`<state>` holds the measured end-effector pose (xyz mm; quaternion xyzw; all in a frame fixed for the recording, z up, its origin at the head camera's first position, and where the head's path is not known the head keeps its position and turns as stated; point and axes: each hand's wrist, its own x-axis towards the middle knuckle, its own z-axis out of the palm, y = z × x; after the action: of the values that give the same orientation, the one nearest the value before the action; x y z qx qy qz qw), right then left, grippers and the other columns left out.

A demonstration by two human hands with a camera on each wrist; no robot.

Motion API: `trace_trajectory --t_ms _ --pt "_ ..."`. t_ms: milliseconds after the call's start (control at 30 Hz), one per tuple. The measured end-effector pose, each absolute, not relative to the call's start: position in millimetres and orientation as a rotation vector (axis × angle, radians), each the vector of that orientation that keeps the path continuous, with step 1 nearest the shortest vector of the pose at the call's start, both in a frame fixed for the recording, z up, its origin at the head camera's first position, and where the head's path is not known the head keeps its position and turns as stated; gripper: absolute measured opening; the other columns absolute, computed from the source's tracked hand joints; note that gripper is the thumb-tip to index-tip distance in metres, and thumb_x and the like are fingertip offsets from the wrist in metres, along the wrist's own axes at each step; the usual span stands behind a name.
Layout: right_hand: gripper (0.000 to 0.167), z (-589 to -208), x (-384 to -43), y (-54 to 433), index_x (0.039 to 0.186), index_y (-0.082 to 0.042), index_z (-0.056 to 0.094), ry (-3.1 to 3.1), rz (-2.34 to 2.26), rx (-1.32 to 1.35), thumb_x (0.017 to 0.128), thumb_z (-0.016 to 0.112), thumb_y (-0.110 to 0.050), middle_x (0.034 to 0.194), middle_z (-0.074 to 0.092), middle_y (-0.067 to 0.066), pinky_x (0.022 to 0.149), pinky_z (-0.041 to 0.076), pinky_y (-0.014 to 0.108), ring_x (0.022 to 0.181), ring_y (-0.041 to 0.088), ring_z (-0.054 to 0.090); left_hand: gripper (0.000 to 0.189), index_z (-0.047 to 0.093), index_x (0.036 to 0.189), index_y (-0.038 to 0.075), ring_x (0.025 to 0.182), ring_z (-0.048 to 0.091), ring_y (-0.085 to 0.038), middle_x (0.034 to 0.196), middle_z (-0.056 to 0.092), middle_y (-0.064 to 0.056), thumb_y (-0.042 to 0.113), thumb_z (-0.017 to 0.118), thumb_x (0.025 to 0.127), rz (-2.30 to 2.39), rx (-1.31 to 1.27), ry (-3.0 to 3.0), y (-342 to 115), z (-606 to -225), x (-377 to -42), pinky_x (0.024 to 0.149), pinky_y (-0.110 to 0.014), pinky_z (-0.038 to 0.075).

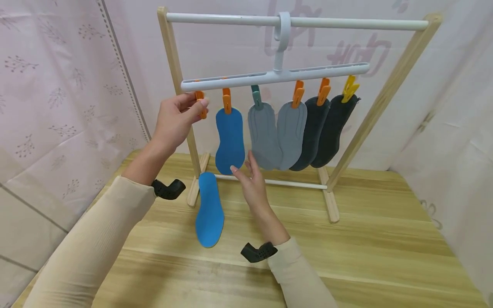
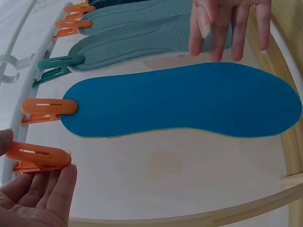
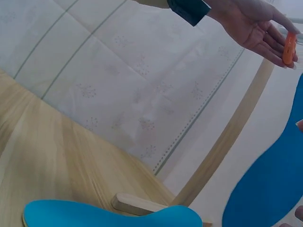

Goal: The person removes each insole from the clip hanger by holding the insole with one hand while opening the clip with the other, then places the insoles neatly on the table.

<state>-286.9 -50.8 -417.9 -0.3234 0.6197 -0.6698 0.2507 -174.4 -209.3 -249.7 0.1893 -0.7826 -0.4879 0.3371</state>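
My left hand pinches an orange clip at the left end of the white hanger. That clip holds no insole. Beside it, a blue insole hangs heel up from another orange clip. Near its lower end is my right hand, fingers loosely extended; the thumb overlaps the insole's edge, and I cannot tell whether it touches. Another blue insole lies flat on the table to the left of my right hand. In the left wrist view, the pinched clip sits below the clipped blue insole.
Two grey insoles and two black insoles hang farther right from green, orange and yellow clips. A wooden rack with a white top rod carries the hanger. It stands on a wood-grain table before pale curtains.
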Motion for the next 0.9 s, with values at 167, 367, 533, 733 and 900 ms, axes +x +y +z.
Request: trace_trajectory --t_ms 167,367,533,733,900 --pt "0.085 -422 -293 -54 0.163 -0.023 0.018 1.687 -1.808 -0.873 0.097 0.067 -0.042 0.17 0.021 -0.003 0.126 0.026 0.054 0.157 0.018 0.02 0.046 0.058 0.142 0.007 0.118 0.068 -0.026 0.129 0.067 -0.016 0.031 0.061 0.102 -1.272 0.493 -2.041 -208 -250 -174 0.104 -0.035 0.055" --pt "0.07 -431 -296 -60 0.158 -0.018 0.033 1.674 -1.763 -0.876 0.098 0.068 -0.033 0.155 0.047 0.006 0.12 0.038 0.049 0.146 0.024 0.041 0.047 0.058 0.142 0.007 0.118 0.068 -0.025 0.131 0.066 -0.018 0.031 0.061 0.102 -1.262 0.487 -2.047 -207 -251 -174 0.103 -0.035 0.056" --pt "0.058 -438 -296 -64 0.151 -0.009 0.042 1.634 -1.769 -0.855 0.099 0.066 -0.018 0.141 0.055 0.015 0.113 0.047 0.043 0.133 0.031 0.054 0.046 0.058 0.142 0.006 0.118 0.068 -0.025 0.131 0.066 -0.018 0.03 0.061 0.102 -1.268 0.474 -2.041 -208 -251 -174 0.102 -0.035 0.056" --pt "0.048 -442 -294 -64 0.144 0.0 0.049 1.642 -1.758 -0.866 0.1 0.064 -0.01 0.134 0.056 0.024 0.11 0.05 0.045 0.124 0.038 0.058 0.046 0.058 0.142 0.006 0.118 0.068 -0.025 0.131 0.066 -0.016 0.029 0.061 0.102 -1.262 0.475 -2.037 -208 -250 -174 0.102 -0.035 0.056" --pt "0.039 -444 -291 -61 0.136 0.001 0.057 1.636 -1.741 -0.872 0.099 0.064 -0.007 0.128 0.062 0.024 0.105 0.053 0.049 0.111 0.029 0.065 0.046 0.058 0.142 0.006 0.118 0.068 -0.026 0.131 0.065 -0.018 0.03 0.061 0.102 -1.271 0.472 -2.036 -207 -251 -174 0.103 -0.036 0.055"
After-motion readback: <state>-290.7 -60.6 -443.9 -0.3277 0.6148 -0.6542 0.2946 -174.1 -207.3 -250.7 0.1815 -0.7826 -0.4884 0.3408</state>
